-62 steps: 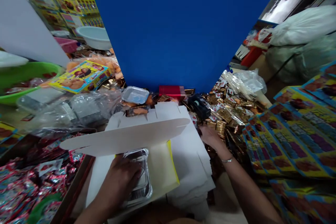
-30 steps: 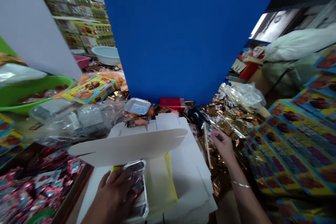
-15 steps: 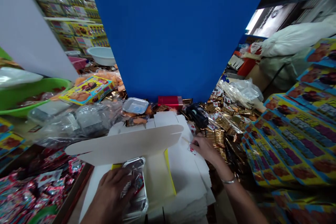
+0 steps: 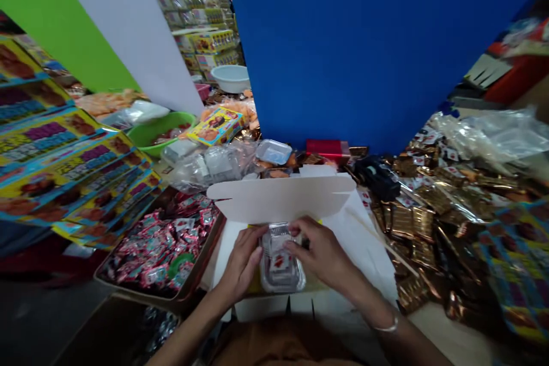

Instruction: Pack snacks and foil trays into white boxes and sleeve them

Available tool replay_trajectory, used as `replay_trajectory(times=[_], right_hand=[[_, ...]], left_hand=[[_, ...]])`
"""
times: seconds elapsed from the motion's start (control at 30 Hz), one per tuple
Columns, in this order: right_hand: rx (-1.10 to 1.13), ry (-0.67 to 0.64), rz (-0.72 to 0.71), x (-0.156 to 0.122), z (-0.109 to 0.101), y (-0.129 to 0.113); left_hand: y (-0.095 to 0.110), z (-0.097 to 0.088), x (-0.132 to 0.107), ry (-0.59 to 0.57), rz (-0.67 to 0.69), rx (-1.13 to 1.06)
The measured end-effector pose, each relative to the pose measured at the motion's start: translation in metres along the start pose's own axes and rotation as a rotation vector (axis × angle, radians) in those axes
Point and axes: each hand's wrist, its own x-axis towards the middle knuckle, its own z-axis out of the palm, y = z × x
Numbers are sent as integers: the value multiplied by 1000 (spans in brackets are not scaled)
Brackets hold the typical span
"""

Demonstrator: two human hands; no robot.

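Observation:
A foil-and-clear-plastic food tray (image 4: 283, 281) sits inside an open white-flapped carton (image 4: 281, 197), with a small white packet with red print (image 4: 279, 261) showing in it. Along the tray's left rim, my left hand (image 4: 242, 263) closes with fingers at the upper corner and thumb lower down. On the opposite side my right hand (image 4: 321, 249) grips the upper right rim, its thumb reaching over the tray. The undersides of the fingers are hidden.
Red-and-blue wrapped sachets (image 4: 158, 246) fill a box at left. Gold-wrapped packets (image 4: 412, 220) and a black device (image 4: 377, 177) lie at right. A blue panel (image 4: 343, 51) stands ahead. Printed cartons (image 4: 81, 166) are stacked at left, near a green basin (image 4: 163, 131).
My right hand has moved left from the white stack to the tray. My left hand has shifted to the tray's left rim. The camera view has turned left.

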Motion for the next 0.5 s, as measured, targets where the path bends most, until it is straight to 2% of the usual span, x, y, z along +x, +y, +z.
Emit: replay_trajectory(times=[0.07, 0.17, 0.3, 0.4, 0.43, 0.47, 0.5], right_hand=[[-44, 34, -29, 9, 22, -8], [-127, -2, -86, 8, 29, -6], [-255, 55, -9, -14, 19, 7], [-178, -110, -35, -26, 11, 16], [-113, -118, -64, -26, 4, 21], [-57, -55, -85, -24, -9, 29], [-26, 74, -90, -20, -26, 39]], left_hand=[[-1, 1, -2, -45, 5, 19], [-11, 4, -2, -84, 90, 139], [-25, 11, 2, -45, 230, 298], [-32, 15, 4, -47, 328, 400], [-36, 16, 4, -38, 354, 437], [-41, 17, 3, -19, 370, 469], [-47, 19, 2, 12, 381, 494]])
